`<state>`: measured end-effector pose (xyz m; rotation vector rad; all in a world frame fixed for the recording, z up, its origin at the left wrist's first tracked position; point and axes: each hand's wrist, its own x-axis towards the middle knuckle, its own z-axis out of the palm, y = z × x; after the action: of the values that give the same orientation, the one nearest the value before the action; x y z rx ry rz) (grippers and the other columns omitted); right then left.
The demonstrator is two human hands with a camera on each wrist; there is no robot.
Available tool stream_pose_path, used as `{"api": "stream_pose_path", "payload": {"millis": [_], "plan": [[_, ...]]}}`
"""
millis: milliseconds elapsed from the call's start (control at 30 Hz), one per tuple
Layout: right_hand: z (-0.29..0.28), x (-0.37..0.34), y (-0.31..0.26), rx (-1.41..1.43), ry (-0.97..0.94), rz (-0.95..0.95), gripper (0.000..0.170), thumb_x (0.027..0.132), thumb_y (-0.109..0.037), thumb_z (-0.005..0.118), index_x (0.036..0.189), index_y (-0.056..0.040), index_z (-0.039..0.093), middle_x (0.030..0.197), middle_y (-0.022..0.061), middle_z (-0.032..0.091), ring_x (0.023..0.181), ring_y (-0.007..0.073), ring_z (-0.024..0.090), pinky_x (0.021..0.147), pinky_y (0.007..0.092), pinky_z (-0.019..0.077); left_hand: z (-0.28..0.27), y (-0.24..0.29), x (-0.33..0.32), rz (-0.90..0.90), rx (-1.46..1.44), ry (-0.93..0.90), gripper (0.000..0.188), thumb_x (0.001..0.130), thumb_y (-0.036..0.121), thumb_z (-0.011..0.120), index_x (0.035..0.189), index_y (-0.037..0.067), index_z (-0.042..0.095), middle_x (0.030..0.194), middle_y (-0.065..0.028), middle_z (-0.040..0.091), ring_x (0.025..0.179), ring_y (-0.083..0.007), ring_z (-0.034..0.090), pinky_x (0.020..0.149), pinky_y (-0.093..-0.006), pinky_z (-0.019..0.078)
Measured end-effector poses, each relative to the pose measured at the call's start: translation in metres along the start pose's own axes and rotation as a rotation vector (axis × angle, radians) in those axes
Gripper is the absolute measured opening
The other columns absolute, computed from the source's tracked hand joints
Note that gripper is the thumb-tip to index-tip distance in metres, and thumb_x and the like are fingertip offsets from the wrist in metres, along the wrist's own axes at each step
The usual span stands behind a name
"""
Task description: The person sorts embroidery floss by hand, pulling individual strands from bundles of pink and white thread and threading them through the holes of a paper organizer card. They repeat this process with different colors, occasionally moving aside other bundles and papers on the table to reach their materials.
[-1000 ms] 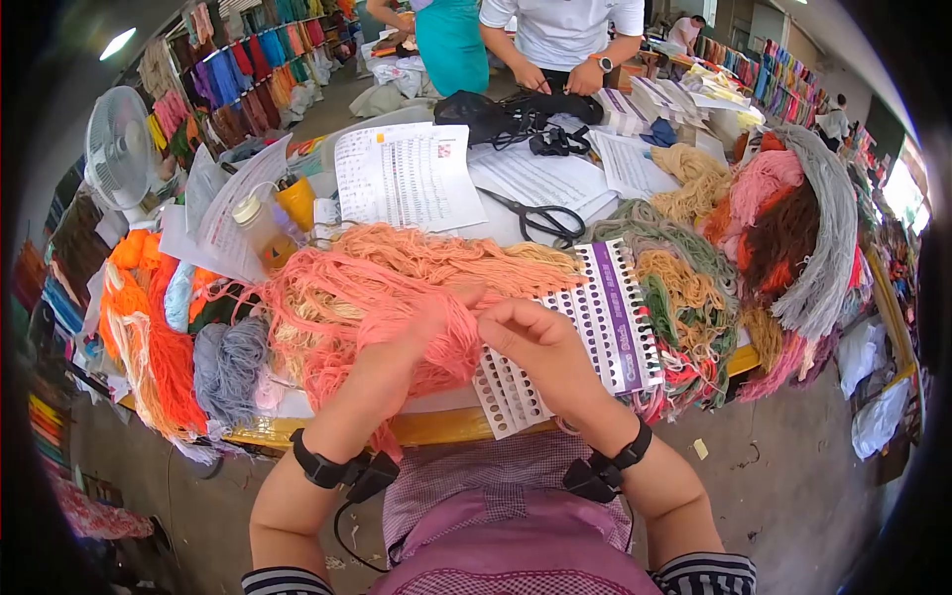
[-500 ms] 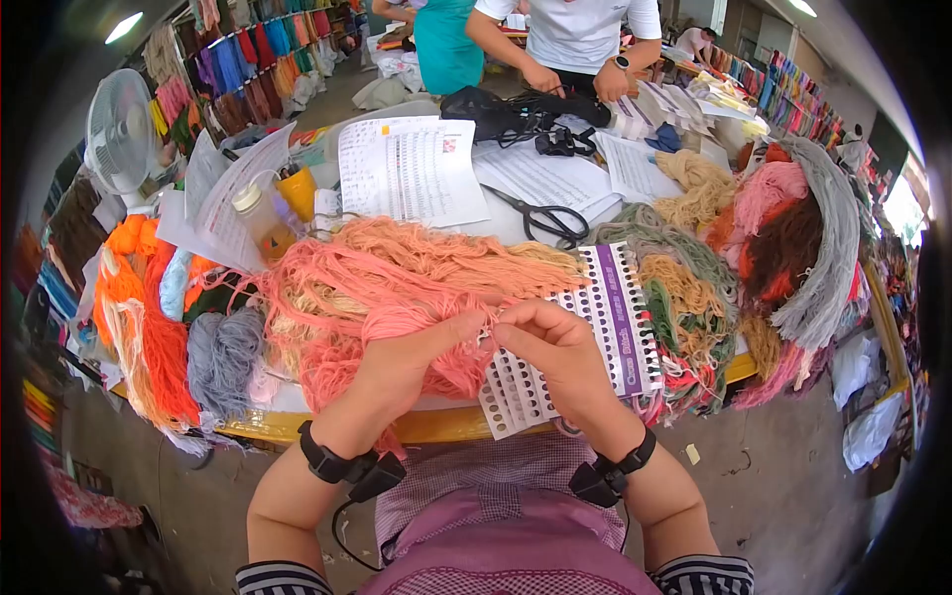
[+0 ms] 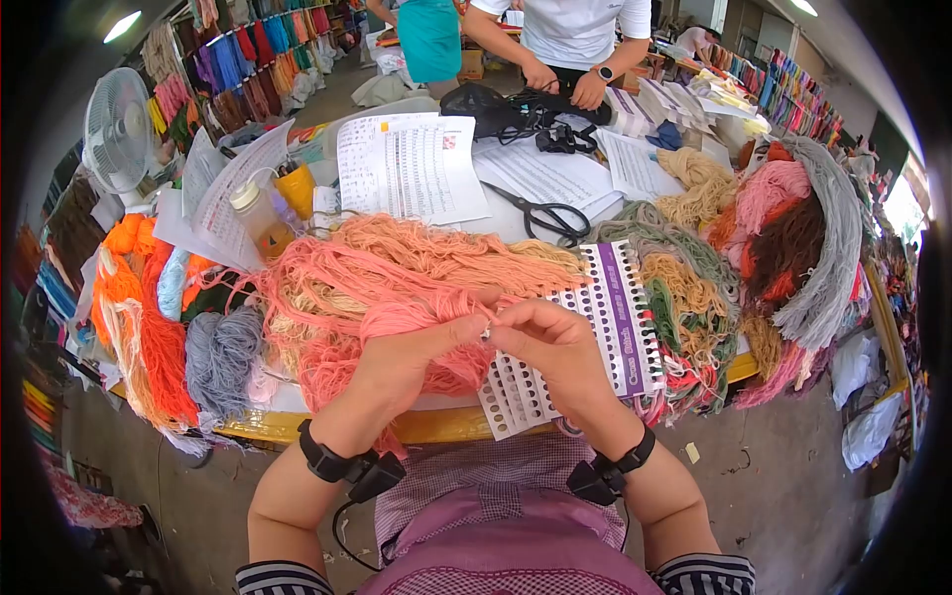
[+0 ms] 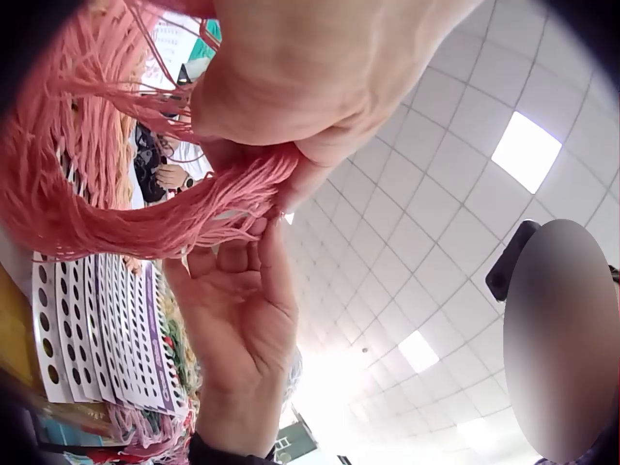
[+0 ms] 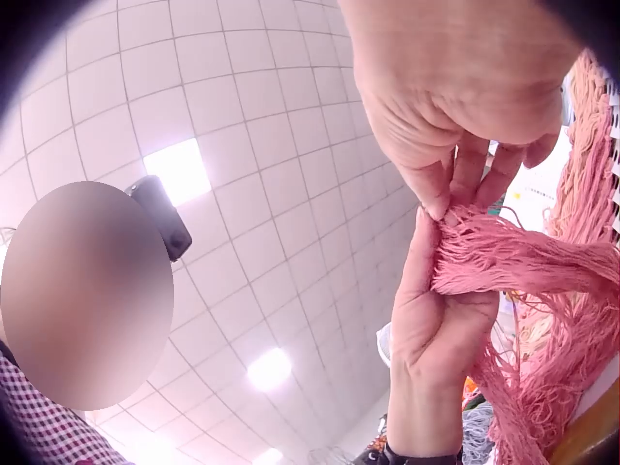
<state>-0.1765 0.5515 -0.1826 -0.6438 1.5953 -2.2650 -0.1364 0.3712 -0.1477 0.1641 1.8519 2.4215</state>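
My left hand (image 3: 402,372) grips a thick bundle of coral-pink thread (image 4: 145,228), its strands running across the palm. The bundle's end pokes out by the thumb, as the right wrist view shows. There my right hand (image 5: 465,97) pinches the strand ends between thumb and finger, its fingertips right at the left thumb tip. A small whitish bit shows between the fingertips in the head view; what it is I cannot tell. Below the hands lies a heap of pink thread (image 3: 327,342), with peach thread (image 3: 466,256) behind it.
White punched thread cards (image 3: 610,317) with a purple band lie beside my right hand. Behind them are black scissors (image 3: 545,213) and printed sheets (image 3: 407,174). A bottle (image 3: 260,223) stands back left. Grey thread (image 3: 223,357) and green thread (image 3: 684,253) flank the heap. A person (image 3: 585,30) stands opposite.
Both hands have shifted slightly right in the head view. The left thumb has come in to meet the right fingertips at the thread end. Over the last half second they hold nearly still.
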Motion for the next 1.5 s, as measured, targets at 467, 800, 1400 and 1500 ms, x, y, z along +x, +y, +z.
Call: {"api": "stream_pose_path", "payload": {"millis": [467,800,1400,1500], "plan": [[0.004,0.006,-0.003,0.127,-0.020,0.097,0.012,0.088,-0.008,0.066,0.097,-0.0005,0.068,0.090,0.0002,0.064,0.082,0.0062,0.056,0.076,0.0218,0.0437,0.002,-0.010,0.002,-0.003,-0.093,0.069,0.039,0.099,0.025,0.051,0.122,-0.005,0.058,0.123,-0.0119,0.060,0.115,-0.0179,0.055,0.100,-0.0304,0.0414],[0.002,0.004,-0.004,0.198,0.025,0.104,0.009,0.086,-0.006,0.068,0.094,-0.0023,0.068,0.088,0.0009,0.065,0.080,0.0059,0.058,0.075,0.0206,0.0449,-0.003,-0.011,-0.001,0.012,-0.126,0.148,0.028,0.087,0.006,0.066,0.113,-0.004,0.064,0.110,-0.0091,0.066,0.099,-0.0151,0.062,0.087,-0.0282,0.0499],[0.007,0.002,-0.009,0.006,0.019,0.025,0.008,0.086,-0.005,0.067,0.094,-0.0027,0.067,0.090,-0.0006,0.065,0.084,0.0053,0.057,0.077,0.0214,0.0447,0.004,-0.002,-0.003,-0.050,-0.168,0.169,0.026,0.088,0.007,0.066,0.111,-0.003,0.064,0.108,-0.0093,0.066,0.100,-0.0156,0.062,0.089,-0.0287,0.0489],[0.005,0.003,-0.004,-0.067,0.030,-0.005,0.008,0.086,-0.006,0.068,0.093,-0.0025,0.066,0.088,-0.0018,0.064,0.083,0.0047,0.056,0.077,0.0212,0.0440,0.003,-0.004,-0.002,-0.045,-0.156,0.169,0.028,0.087,0.005,0.065,0.114,-0.004,0.063,0.110,-0.0103,0.065,0.102,-0.0173,0.062,0.091,-0.0301,0.0483]]}}
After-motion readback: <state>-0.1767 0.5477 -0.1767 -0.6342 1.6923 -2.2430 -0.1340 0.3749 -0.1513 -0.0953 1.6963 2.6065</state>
